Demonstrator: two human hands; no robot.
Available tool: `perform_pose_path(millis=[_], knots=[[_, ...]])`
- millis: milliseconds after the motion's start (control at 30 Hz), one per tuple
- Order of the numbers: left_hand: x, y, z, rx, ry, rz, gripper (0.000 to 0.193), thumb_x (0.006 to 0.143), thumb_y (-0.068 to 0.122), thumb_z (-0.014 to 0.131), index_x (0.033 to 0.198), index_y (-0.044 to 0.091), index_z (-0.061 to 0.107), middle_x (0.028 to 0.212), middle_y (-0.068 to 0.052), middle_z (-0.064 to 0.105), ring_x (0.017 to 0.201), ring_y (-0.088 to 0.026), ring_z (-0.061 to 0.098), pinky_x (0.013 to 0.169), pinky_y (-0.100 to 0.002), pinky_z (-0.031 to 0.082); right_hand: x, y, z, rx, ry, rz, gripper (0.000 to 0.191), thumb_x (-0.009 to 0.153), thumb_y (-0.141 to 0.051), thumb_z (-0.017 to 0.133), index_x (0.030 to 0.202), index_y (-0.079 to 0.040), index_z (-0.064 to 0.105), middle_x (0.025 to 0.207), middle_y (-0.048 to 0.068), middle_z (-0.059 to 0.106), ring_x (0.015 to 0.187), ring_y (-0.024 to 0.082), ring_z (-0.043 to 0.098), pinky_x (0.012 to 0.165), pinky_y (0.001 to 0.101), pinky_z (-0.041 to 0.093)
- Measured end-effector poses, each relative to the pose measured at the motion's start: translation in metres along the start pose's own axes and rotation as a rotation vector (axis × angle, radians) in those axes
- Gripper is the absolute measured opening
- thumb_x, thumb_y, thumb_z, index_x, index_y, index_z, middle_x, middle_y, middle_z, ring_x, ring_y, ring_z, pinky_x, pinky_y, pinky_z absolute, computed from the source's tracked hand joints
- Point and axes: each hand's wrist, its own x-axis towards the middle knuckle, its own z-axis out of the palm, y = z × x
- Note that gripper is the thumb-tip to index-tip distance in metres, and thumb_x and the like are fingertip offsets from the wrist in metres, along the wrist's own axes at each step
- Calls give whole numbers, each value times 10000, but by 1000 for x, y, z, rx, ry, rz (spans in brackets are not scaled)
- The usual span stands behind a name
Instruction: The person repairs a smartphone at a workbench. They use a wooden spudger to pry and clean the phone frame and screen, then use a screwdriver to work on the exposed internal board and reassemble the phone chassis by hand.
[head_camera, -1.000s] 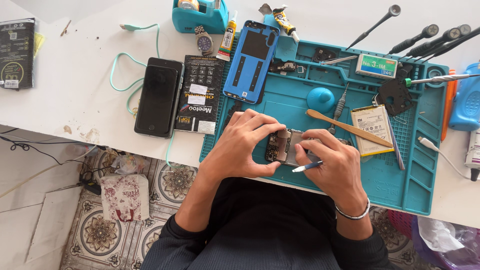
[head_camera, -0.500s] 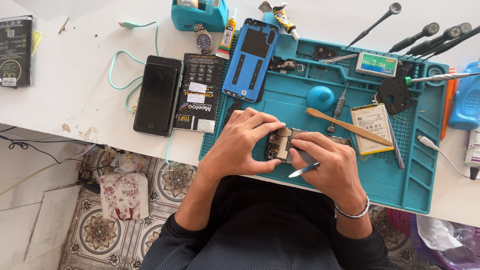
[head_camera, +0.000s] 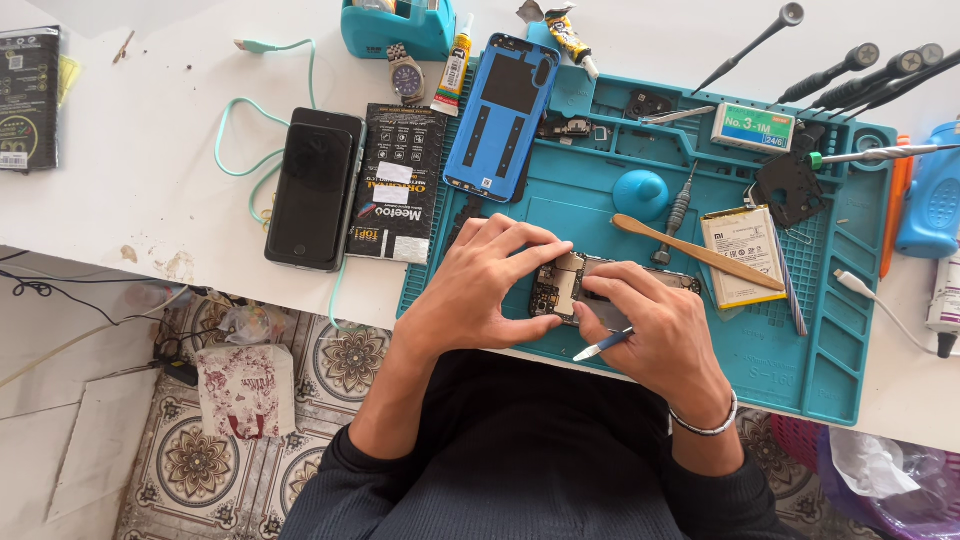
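An opened phone (head_camera: 562, 283) with its circuit board bare lies on the teal repair mat (head_camera: 620, 235). My left hand (head_camera: 485, 285) grips the phone's left end, fingers curled over its top edge. My right hand (head_camera: 650, 325) rests on the phone's right half and pinches blue-tipped tweezers (head_camera: 601, 346), whose points stick out toward the mat's near edge. The phone's right part is hidden under my right hand.
On the mat lie a blue back cover (head_camera: 502, 115), a wooden spudger (head_camera: 695, 252), a battery (head_camera: 742, 256), a small screwdriver (head_camera: 678, 213) and a blue suction cup (head_camera: 640, 190). A black phone (head_camera: 314, 188) and a dark packet (head_camera: 397, 183) lie left of it. Screwdrivers (head_camera: 850, 65) sit at back right.
My right hand has slid up over the phone, and the tweezers now point lower and left. My left hand keeps its grip.
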Motion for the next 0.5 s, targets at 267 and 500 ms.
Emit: perform_pose_path(millis=[267,500], knots=[[1,1,-1,-3,1,-10,671,749,406,845,1310,79,675,1257,-57,648,1190,-266,563,1062,-426,401,0,0,0,1,-3,-5,240,830,-172,802,986,-12,717,1038,86,740,858,278,742,697,352,582],[1,2,-2,-14,4,-18,640,742,390,838,1276,79,674,1289,-65,631,1208,-272,555,1073,-424,403,0,0,0,0,-13,-15,261,812,-177,814,1005,-22,729,1043,83,741,870,283,744,714,360,585]])
